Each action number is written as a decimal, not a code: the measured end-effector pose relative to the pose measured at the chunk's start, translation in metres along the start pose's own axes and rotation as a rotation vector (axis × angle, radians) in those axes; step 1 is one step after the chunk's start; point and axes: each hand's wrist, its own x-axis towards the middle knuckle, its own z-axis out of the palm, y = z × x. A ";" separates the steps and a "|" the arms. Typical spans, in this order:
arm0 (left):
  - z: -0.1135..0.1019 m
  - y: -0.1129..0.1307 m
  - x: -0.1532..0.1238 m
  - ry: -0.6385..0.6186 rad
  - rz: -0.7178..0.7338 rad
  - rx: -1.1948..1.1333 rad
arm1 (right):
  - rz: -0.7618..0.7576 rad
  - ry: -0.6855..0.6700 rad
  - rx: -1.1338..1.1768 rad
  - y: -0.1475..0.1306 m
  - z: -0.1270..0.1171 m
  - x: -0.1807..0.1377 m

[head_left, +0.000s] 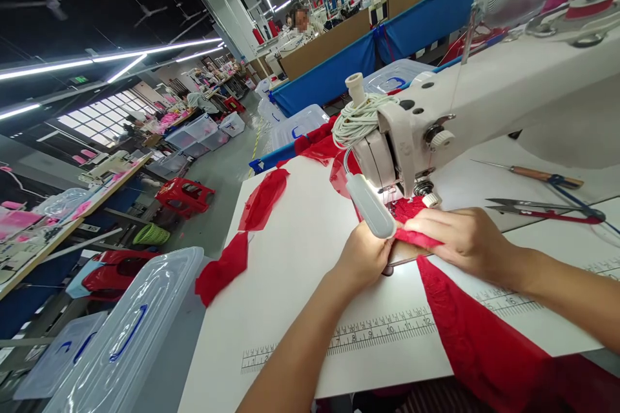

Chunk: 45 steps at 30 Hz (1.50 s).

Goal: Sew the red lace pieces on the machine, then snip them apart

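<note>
Red fabric (417, 237) lies under the needle area of a white sewing machine (504, 97). My left hand (364, 254) grips the fabric's near edge from the left, its fingertips partly hidden behind a small grey lamp (371, 206). From the right, my right hand (467, 239) pinches the same fabric, thumb and fingers closed close to the presser foot. A long red fabric piece (477, 329) hangs from below the hands over the table's front edge. Further left, joined red pieces (264, 200) trail across the white tabletop (290, 284).
Thread snips (542, 210) and a wooden-handled awl (537, 174) rest right of the machine head. A printed ruler (382, 332) runs along the table's front. Lidded clear plastic boxes (130, 329) stand at the left. Behind are blue cloth troughs (329, 71) and other workers at machines.
</note>
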 end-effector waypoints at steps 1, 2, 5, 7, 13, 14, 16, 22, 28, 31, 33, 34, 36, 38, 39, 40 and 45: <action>-0.003 0.001 0.000 -0.025 0.009 -0.006 | 0.041 0.011 0.052 0.000 0.001 0.000; -0.006 0.003 0.000 -0.048 0.005 -0.007 | 0.100 0.029 0.104 0.000 0.003 0.000; -0.009 0.007 0.000 -0.094 -0.047 0.012 | 0.225 0.044 0.221 -0.002 0.005 0.001; -0.006 0.010 0.000 -0.082 -0.078 0.030 | 0.215 0.022 0.244 -0.003 0.004 0.002; 0.012 0.013 -0.002 0.056 -0.171 0.029 | 0.102 0.045 0.214 -0.005 0.002 0.003; 0.012 0.011 -0.002 0.064 -0.168 0.023 | 0.084 0.035 0.210 -0.004 0.002 0.003; 0.012 0.008 -0.004 0.053 -0.148 0.007 | 0.051 0.004 0.161 -0.003 0.000 0.004; 0.007 -0.003 -0.004 0.007 -0.165 -0.043 | 0.070 0.063 -0.077 0.002 -0.011 0.005; 0.006 -0.003 -0.004 0.000 -0.143 -0.010 | 0.071 -0.016 0.104 0.003 -0.007 0.000; 0.009 -0.002 -0.008 0.006 -0.077 0.060 | 0.114 -0.045 0.180 0.005 0.000 -0.006; 0.013 -0.001 -0.011 0.022 0.024 0.171 | 0.107 -0.049 0.216 0.006 0.003 -0.010; 0.015 -0.001 -0.012 0.044 0.085 0.235 | 0.091 -0.056 0.216 0.007 0.004 -0.012; 0.017 0.002 -0.014 0.088 0.189 0.347 | 0.066 -0.062 0.199 0.008 0.005 -0.013; 0.016 0.007 -0.014 0.091 0.229 0.400 | 0.057 -0.067 0.178 0.009 0.005 -0.014; 0.014 0.011 -0.015 0.067 0.233 0.415 | 0.053 -0.067 0.170 0.009 0.004 -0.014; 0.011 0.014 -0.015 0.030 0.224 0.426 | 0.051 -0.068 0.161 0.009 0.004 -0.013; 0.000 0.027 -0.020 -0.082 0.161 0.463 | 0.041 -0.104 0.116 0.005 -0.003 -0.009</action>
